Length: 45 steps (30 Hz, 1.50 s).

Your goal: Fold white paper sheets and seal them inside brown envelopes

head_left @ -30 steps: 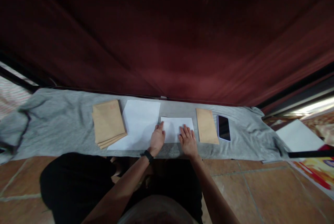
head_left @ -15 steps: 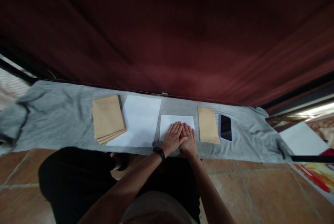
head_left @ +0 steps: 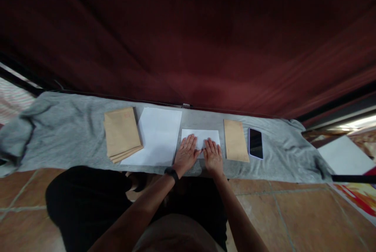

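A small white sheet of paper [head_left: 201,136], probably folded, lies flat on the grey cloth in front of me. My left hand [head_left: 186,153] rests flat on its left part, fingers stretched out, a dark band on the wrist. Flat on the right part of the sheet is my right hand [head_left: 213,156], its fingers extended too. Both palms hide the lower portion of the sheet, and a gap of white shows between the hands. Just right of the sheet lies a single brown envelope [head_left: 235,142].
A stack of brown envelopes [head_left: 122,132] overlaps larger white paper [head_left: 160,136] on the left. A phone [head_left: 255,143] lies right of the single envelope. The grey cloth [head_left: 282,150] covers the narrow surface, and a dark red panel [head_left: 188,48] rises behind it.
My hands were together at the middle of the sheet and have slid apart. The left has moved left, the right slightly right. The sheet stays in place.
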Motion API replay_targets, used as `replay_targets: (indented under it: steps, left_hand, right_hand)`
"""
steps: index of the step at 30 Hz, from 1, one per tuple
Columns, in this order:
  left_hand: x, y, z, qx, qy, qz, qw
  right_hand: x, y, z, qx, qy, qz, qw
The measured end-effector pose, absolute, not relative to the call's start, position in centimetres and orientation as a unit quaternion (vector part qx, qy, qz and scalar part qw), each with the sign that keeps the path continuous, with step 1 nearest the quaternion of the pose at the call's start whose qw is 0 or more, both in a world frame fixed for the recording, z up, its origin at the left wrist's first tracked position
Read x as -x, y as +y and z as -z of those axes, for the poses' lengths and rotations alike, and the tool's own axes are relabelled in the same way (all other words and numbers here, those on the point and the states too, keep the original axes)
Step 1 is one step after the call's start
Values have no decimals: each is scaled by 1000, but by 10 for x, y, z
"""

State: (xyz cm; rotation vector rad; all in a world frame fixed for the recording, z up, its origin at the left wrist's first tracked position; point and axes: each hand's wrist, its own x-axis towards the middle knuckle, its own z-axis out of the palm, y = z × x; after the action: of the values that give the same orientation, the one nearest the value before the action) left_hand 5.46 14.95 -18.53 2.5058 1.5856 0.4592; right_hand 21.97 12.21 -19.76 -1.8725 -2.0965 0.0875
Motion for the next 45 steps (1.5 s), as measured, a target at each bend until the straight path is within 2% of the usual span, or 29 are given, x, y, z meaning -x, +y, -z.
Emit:
replay_targets:
  steps: [9,24,32,45]
  left_hand:
    - [-54,149,190,-847,518,-115,28]
    - [-58,148,186,-841,531,-95,43]
    - [-59,147,182,-837,538,-81,48]
    - [-63,149,190,-851,505,-138,37]
  right_hand:
    - [-195,162,189,563,-804,-71,178]
    - [-217,161,206,603,-785,7,140]
    - [-235,152,211,642,-750,49,148]
    - [-239,144,214,660,-731,62,161]
